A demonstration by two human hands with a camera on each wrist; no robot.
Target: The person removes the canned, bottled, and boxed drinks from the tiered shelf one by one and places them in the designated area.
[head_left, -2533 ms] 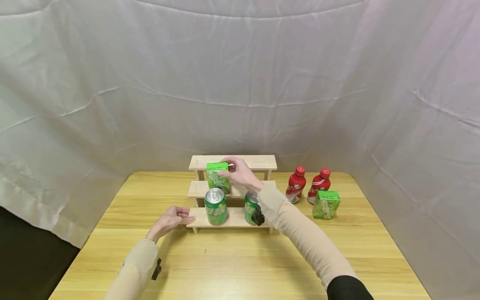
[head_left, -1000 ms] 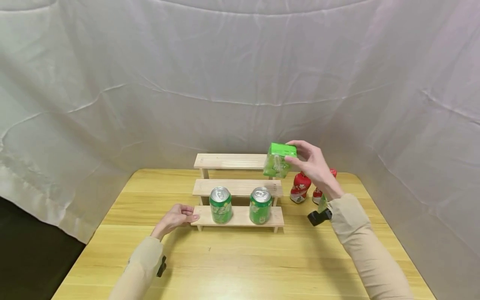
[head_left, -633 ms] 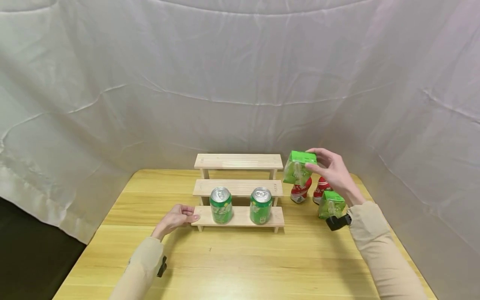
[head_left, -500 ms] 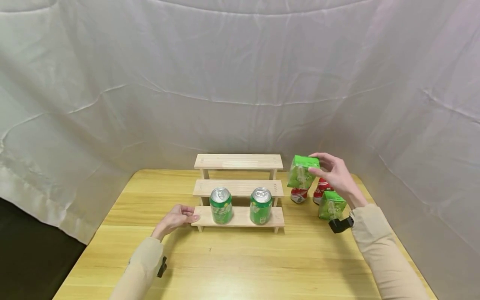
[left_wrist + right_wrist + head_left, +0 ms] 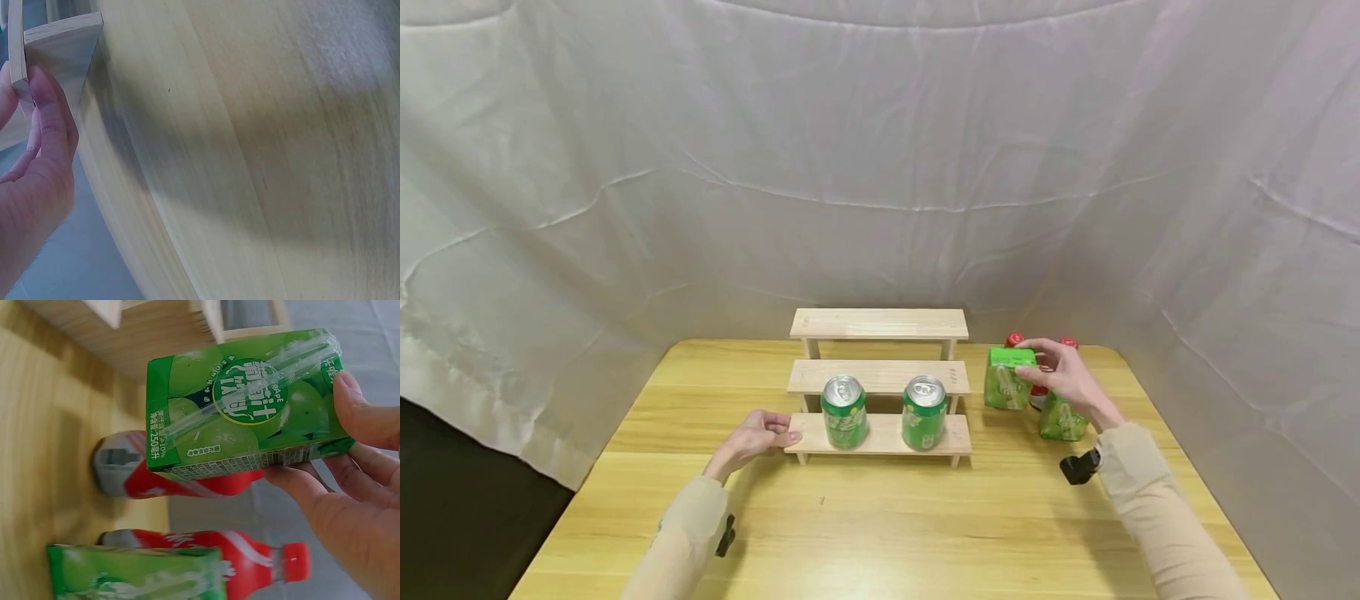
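My right hand (image 5: 1070, 383) grips a green grape juice box (image 5: 250, 400) by its upper end, thumb on one side and fingers on the other. A straw in clear wrap runs across its front. The box stands upright in the head view, right of the wooden three-step shelf (image 5: 880, 322) and in front of a red bottle (image 5: 1015, 340). A second green juice box (image 5: 1063, 423) stands just to its right, partly behind my hand. My left hand (image 5: 748, 437) pinches the left end of the shelf's lowest board (image 5: 17, 69) between thumb and fingers.
Two green soda cans (image 5: 845, 421) stand on the lowest board; the upper two boards are bare. Another red bottle (image 5: 244, 562) stands behind the second juice box. Grey cloth (image 5: 880, 167) hangs behind and beside the wooden table (image 5: 880, 533).
The right hand has lifted the juice box off the middle board, carried it right past the shelf and lowered it in front of a red bottle. The left hand keeps its hold on the shelf.
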